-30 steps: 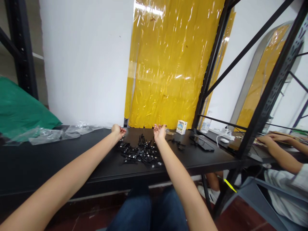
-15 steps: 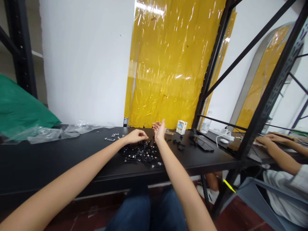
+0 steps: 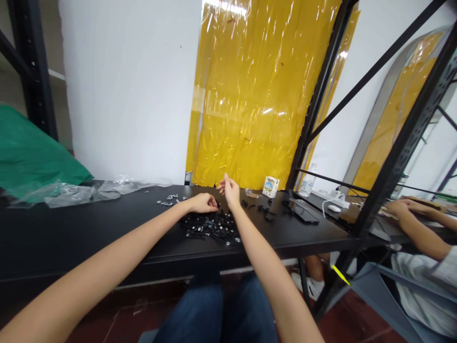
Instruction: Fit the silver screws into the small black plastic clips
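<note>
the left hand [image 3: 203, 203] is curled over, fingers bunched downward at the far edge of the heap, and from this angle i cannot tell whether they pinch anything. the right hand [image 3: 230, 190] is lifted just beyond the heap, palm turned up and fingers loosely open, nothing visible in it. directly beneath both hands lies a heap of small black parts [image 3: 210, 227], a tangle of matte plastic pieces with bright metal bits, their exact shape too small to tell. most of the pieces are still in that heap; only a thin scatter of small silver-and-black pieces [image 3: 167, 200] lies apart, left of the left hand, and a few loose black pieces [image 3: 262, 208] sit right of the right hand. all of this rests on a smooth black table [image 3: 89, 228]. further right of the right hand stand a small printed carton [image 3: 271, 186] and a dark flat tablet [image 3: 300, 212]. well left of the left hand, crumpled clear plastic film [image 3: 82, 194] lies along the table. far to the right, a co-worker's hands [image 3: 405, 206] rest on a separate surface
</note>
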